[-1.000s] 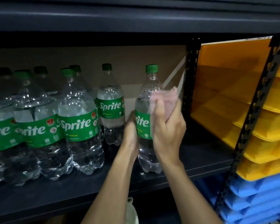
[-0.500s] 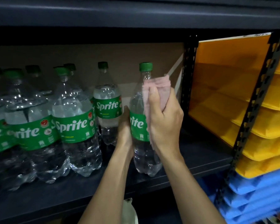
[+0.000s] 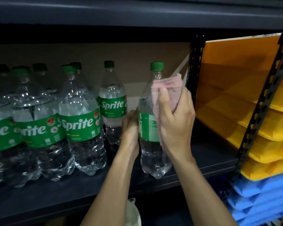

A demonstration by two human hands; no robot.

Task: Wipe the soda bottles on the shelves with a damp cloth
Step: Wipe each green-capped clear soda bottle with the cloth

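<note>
My right hand (image 3: 175, 118) is clamped on a folded pink cloth (image 3: 167, 86), thumb over the front, and presses it against the shoulder and upper label of the bottle (image 3: 153, 157) at the right end of the row. My left hand (image 3: 131, 128) steadies the same bottle at label height. Its fingers go round behind the plastic, where I cannot see them, so I judge it a wrapped grip rather than see one.

The bottle stands upright close to the front edge of the dark shelf (image 3: 55, 198). I cannot tell whether its base is resting on the board or is lifted just clear.

My first worry is that edge. A damp cloth makes smooth plastic slick, and if the left grip slides while the right hand rubs downward, the base could skid forward and drop off.

Second, a hard sideways stroke could swing the bottle left into the smaller Sprite bottle (image 3: 112, 103) just behind my left hand, which could then knock the big bottles (image 3: 80, 121) beside it.

Third, the perforated upright (image 3: 195, 70) is near the cloth's free corner, so a wide stroke to the right might snag it.

Last, the green cap (image 3: 156, 66) sits clear above the cloth, and rushing on could leave it unwiped.
</note>
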